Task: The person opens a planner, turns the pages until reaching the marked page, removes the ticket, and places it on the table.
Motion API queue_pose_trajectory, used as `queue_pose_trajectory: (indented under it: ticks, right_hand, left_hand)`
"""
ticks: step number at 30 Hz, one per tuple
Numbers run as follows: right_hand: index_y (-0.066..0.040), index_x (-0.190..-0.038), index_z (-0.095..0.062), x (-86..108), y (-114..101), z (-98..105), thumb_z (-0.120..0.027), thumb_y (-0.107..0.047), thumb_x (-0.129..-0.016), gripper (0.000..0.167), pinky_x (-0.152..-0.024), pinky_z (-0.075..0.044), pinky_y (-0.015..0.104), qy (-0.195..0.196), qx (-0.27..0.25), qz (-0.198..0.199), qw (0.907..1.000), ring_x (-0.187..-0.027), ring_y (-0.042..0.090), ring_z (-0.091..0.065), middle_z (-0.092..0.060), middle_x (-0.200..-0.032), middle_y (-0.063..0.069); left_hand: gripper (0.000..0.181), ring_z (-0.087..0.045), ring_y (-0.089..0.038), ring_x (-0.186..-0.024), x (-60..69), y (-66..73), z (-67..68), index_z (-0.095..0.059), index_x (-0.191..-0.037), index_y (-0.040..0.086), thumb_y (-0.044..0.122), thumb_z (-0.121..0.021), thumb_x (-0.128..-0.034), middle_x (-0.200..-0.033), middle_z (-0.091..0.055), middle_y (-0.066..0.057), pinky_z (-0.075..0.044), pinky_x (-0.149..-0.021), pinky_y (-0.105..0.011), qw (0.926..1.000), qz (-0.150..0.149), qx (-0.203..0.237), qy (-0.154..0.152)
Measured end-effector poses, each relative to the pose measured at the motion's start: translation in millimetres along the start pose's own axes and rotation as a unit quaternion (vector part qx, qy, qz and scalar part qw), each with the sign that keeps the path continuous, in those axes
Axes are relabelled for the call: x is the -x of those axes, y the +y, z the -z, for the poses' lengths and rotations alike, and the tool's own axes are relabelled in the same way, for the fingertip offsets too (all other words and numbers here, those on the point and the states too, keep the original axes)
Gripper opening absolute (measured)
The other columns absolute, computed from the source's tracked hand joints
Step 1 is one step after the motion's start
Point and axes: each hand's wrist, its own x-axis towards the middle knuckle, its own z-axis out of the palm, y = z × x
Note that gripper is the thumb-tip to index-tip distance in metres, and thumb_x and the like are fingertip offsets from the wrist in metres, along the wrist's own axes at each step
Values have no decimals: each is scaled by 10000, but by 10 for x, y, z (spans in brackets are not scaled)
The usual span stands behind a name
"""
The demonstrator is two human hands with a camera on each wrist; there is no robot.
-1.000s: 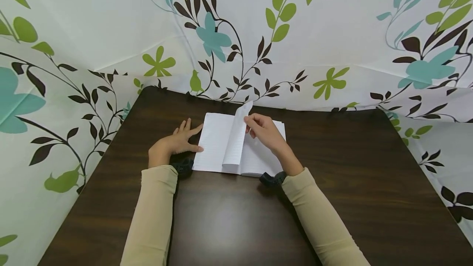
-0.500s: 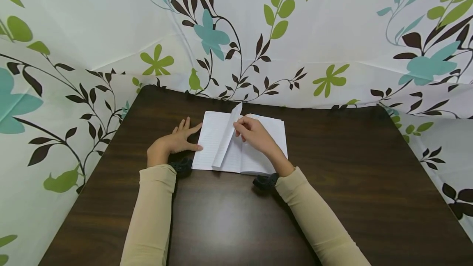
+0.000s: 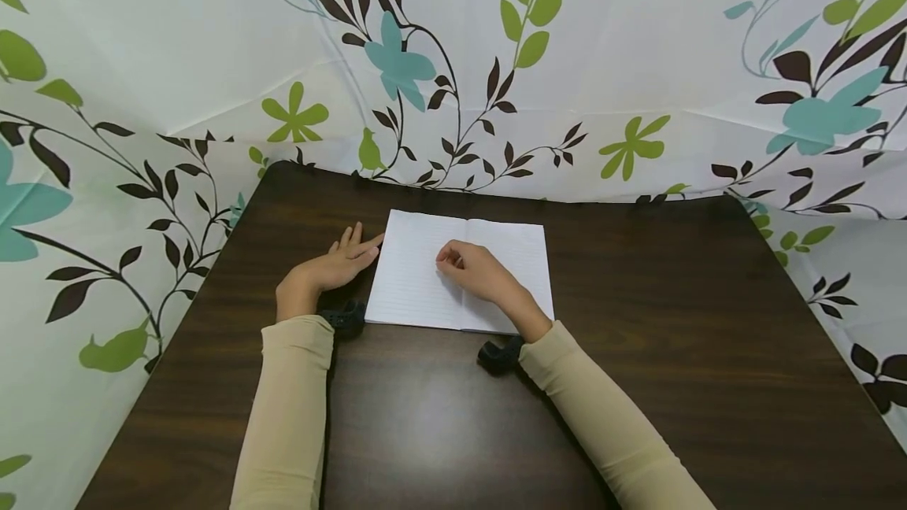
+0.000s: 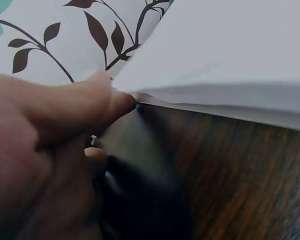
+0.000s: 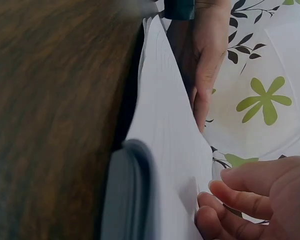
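An open notebook (image 3: 407,293) with lined white pages lies flat on the dark wooden table. Beside its left edge rests my left hand (image 3: 331,267), fingers spread and mostly straight. In the left wrist view, a fingertip of that hand (image 4: 55,112) touches the notebook's edge (image 4: 230,60). My right hand (image 3: 480,270) hovers over the left page near the centre fold, fingers loosely curled. The right wrist view has its thumb and fingers (image 5: 240,182) close to the page (image 5: 165,105), with no sheet visible between them.
Bare brown table top (image 3: 673,321) spreads on both sides and in front of the notebook. A white cloth with a leaf pattern (image 3: 460,77) hangs behind the table. Black wrist devices (image 3: 500,356) sit under both wrists.
The raised leaf has turned over to the left and now lies flat. My right hand has moved left with it and let it go. My left thumb has drawn back from the left page's edge.
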Motion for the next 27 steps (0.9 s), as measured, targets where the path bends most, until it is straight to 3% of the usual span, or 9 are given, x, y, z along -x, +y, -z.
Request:
queue_pose_trajectory:
  ticks: [2, 7, 10, 15, 20, 24, 27]
  right_hand:
    - [-73, -1148, -703, -16, -6, 14, -584, -191, -1061, 189, -844, -510, 333, -14, 96, 54, 9999, -940, 193, -631, -705, -1040, 79]
    - [-65, -1142, -712, -43, -29, 59, -598, -183, -1058, 184, -860, -519, 338, -61, 199, 163, 9996, -948, 195, -630, -710, -1044, 86]
    - [-79, -1163, -712, -38, -34, 118, -596, -197, -1061, 194, -863, -527, 337, -122, 168, 196, 9996, -964, 196, -646, -718, -1077, 85]
    - [-93, -1215, -707, -2, 33, 288, -593, -221, -1065, 228, -810, -544, 309, -247, -39, 239, 9994, -923, 183, -672, -727, -1141, 90]
    - [-76, -1242, -694, 74, 243, 543, -598, -210, -1054, 250, -753, -544, 294, -147, -156, 62, 9998, -868, 188, -681, -715, -1131, 119]
    - [-62, -1271, -687, 174, 448, 736, -639, -199, -1032, 279, -794, -537, 327, 110, 41, -262, 9996, -925, 241, -670, -696, -1127, 141]
    - [-56, -1357, -647, 244, 567, 820, -689, -243, -1010, 396, -832, -528, 368, 140, 383, -598, 9974, -994, 271, -633, -668, -1162, 161]
  left_hand:
    - [658, 271, -456, -1573, -10, 10, 12, -121, -1685, 150, 469, -304, -1139, -1709, 243, -231, 149, -1237, -704, 10000, 63, -27, 46]
    - [843, 228, -509, -1571, -38, 23, 16, -121, -1689, 181, 478, -581, -1048, -1715, 244, -222, 73, -1209, -781, 9991, 294, -252, 154]
    - [939, 216, -541, -1561, -34, 31, 23, -98, -1690, 178, 436, -681, -1001, -1707, 256, -239, 48, -1199, -798, 9989, 285, -321, 172]
    - [977, 194, -587, -1545, -14, 44, 47, -86, -1689, 166, 428, -709, -984, -1696, 251, -276, 23, -1185, -817, 9986, 227, -446, 182]
    - [982, 181, -599, -1543, -34, 42, 42, -84, -1689, 175, 451, -705, -982, -1695, 249, -280, 2, -1177, -828, 9981, 249, -544, 141]
    - [974, 174, -600, -1545, -56, 22, 0, -85, -1690, 175, 452, -699, -986, -1698, 249, -274, 5, -1182, -824, 9981, 229, -563, 112]
    - [981, 175, -594, -1547, -40, 20, -27, -91, -1689, 162, 449, -706, -981, -1696, 248, -279, 10, -1182, -823, 9981, 250, -564, 81]
